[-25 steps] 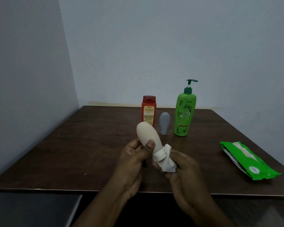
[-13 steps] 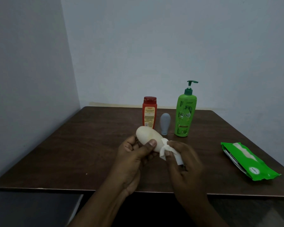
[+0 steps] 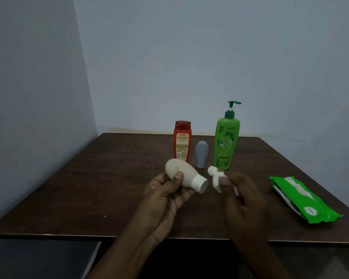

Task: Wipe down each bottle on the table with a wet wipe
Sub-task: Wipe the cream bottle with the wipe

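My left hand (image 3: 165, 195) grips a cream squeeze bottle (image 3: 182, 174) above the table, tilted on its side with its white cap pointing right. My right hand (image 3: 243, 200) pinches a crumpled white wet wipe (image 3: 215, 176) just right of the cap, a small gap apart from it. Behind them stand a red bottle (image 3: 182, 140), a small grey-blue squeeze bottle (image 3: 201, 151) resting on its cap, and a tall green pump bottle (image 3: 226, 141).
A green pack of wet wipes (image 3: 302, 200) lies at the right of the dark wooden table (image 3: 89, 188). The table sits in a corner, with walls at the left and the back. Its front edge runs just under my wrists.
My right hand has pulled the wipe off the cream bottle's cap and to the right. The left hand has tipped the bottle flatter, so the cap now shows bare.
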A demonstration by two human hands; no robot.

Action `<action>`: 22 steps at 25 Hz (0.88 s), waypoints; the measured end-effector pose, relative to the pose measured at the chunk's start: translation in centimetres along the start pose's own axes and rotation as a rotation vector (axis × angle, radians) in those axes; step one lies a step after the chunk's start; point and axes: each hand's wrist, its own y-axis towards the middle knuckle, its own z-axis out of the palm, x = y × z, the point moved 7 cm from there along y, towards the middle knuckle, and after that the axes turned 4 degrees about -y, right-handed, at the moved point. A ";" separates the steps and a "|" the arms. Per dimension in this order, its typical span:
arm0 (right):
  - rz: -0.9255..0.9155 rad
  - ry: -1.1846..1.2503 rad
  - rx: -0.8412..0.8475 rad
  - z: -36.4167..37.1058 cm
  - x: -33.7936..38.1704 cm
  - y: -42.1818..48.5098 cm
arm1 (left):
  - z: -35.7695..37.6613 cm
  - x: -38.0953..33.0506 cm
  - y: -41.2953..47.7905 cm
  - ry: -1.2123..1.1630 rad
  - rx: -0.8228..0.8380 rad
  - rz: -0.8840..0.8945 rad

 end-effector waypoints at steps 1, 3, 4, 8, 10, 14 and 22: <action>-0.230 -0.087 -0.006 0.1 1.5 -0.3 | 0.2 0.1 -0.1 0.001 0.012 -0.005; -0.288 -0.060 0.054 1.0 2.5 -0.4 | 0.5 0.2 -0.4 0.005 0.026 0.002; -0.142 0.015 0.069 1.2 1.8 -0.1 | 0.5 0.1 -0.4 0.008 0.022 0.009; 0.770 0.672 0.282 3.9 -2.2 -0.8 | -0.2 -0.5 -0.4 -0.059 -0.043 0.010; 0.626 0.557 0.187 2.6 -1.8 -0.5 | -0.5 -0.5 -0.4 -0.152 -0.076 -0.054; -0.252 -0.123 -0.022 0.2 3.5 0.0 | 0.0 0.9 -0.9 -0.275 -0.099 -0.171; -0.404 -0.230 0.045 2.1 3.9 -0.4 | 0.2 0.4 -1.3 -0.227 -0.055 -0.183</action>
